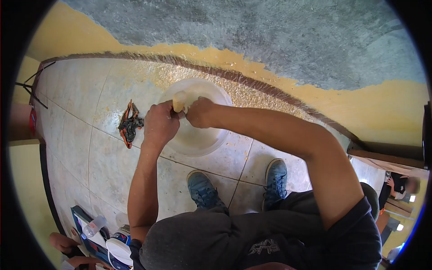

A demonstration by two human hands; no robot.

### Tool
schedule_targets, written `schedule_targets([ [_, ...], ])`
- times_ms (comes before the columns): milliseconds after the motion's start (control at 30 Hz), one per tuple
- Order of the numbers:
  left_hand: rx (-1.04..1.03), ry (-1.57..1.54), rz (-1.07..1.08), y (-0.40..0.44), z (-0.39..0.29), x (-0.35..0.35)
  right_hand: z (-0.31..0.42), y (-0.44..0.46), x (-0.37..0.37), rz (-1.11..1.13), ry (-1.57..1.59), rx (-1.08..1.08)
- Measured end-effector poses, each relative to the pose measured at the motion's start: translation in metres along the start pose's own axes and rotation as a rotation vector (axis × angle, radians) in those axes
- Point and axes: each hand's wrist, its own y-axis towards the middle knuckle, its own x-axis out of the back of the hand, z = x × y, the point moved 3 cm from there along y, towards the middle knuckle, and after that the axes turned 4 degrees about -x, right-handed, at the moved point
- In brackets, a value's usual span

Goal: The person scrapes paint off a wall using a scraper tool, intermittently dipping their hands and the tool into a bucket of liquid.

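A whitish plastic tub [216,92] stands on the tiled floor in front of my feet, and both my hands are over it. My left hand [161,123] is closed around a beige, round-ended handle [179,101] that sticks up past the thumb; the tool's other end is hidden. Close beside it, my right hand [200,112] has its fingers curled inward above the tub. What those fingers hold, if anything, is hidden. Pale cloudy contents show inside the tub.
A crumpled black and orange cloth [130,125] lies left of the tub. Paint flakes [245,94] litter the floor along the partly stripped wall [270,40]. A white paint bucket [119,247] and plastic bottle [94,226] stand lower left, near another person's arm [63,243].
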Motion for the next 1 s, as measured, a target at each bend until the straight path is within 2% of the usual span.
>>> schedule_targets([
  [67,0.016,0.012,-0.017,-0.001,0.005,0.003,-0.005,-0.017,0.017,-0.103,0.062,0.067],
  [167,-0.033,-0.149,-0.065,0.000,0.010,0.010,-0.006,-0.044,0.038,-0.196,0.141,0.054],
  [200,-0.017,-0.186,-0.075,0.001,0.010,0.012,-0.007,-0.048,0.038,-0.197,0.134,0.050],
  [267,-0.001,-0.221,-0.079,0.000,0.011,0.012,-0.007,-0.054,0.034,-0.217,0.376,-0.004],
  [400,-0.024,-0.346,-0.075,-0.002,0.006,0.012,0.006,-0.067,0.023,-0.144,0.405,-0.103],
  [467,-0.011,-0.372,-0.063,-0.005,0.003,0.015,0.010,-0.074,0.019,-0.537,0.111,0.062],
  [500,-0.038,-0.439,-0.059,-0.004,0.000,0.019,0.010,-0.080,0.037,-0.536,0.112,0.064],
  [567,-0.070,-0.503,-0.060,-0.004,-0.001,0.023,0.007,-0.101,0.098,0.021,0.090,0.003],
  [600,-0.102,-0.581,-0.068,-0.005,-0.001,0.023,0.003,-0.118,0.122,-0.059,0.301,0.062],
  [633,-0.136,-0.659,-0.075,-0.005,-0.001,0.022,-0.002,-0.114,0.124,-0.067,0.292,0.059],
  [700,-0.135,-0.679,-0.097,-0.007,-0.002,0.010,-0.020,-0.100,0.110,-0.096,0.915,-0.094],
  [733,-0.127,-0.698,-0.104,-0.004,-0.002,0.005,-0.011,-0.105,0.092,-0.307,0.083,-0.164],
  [767,-0.136,-0.688,-0.094,-0.001,-0.003,0.002,-0.013,-0.112,0.070,-0.424,-0.294,0.080],
  [833,-0.135,-0.776,-0.078,0.004,-0.008,-0.004,0.004,-0.131,0.059,-0.439,-0.201,0.218],
  [867,-0.137,-0.769,-0.074,0.007,-0.014,-0.002,0.007,-0.152,0.056,-0.333,-0.123,0.196],
  [967,-0.264,-0.606,-0.046,0.029,-0.055,0.025,-0.008,-0.200,0.061,-0.309,-0.226,0.265],
  [1000,-0.406,-0.612,-0.034,0.039,-0.074,0.036,-0.019,-0.216,0.065,-0.334,-0.158,0.208],
])
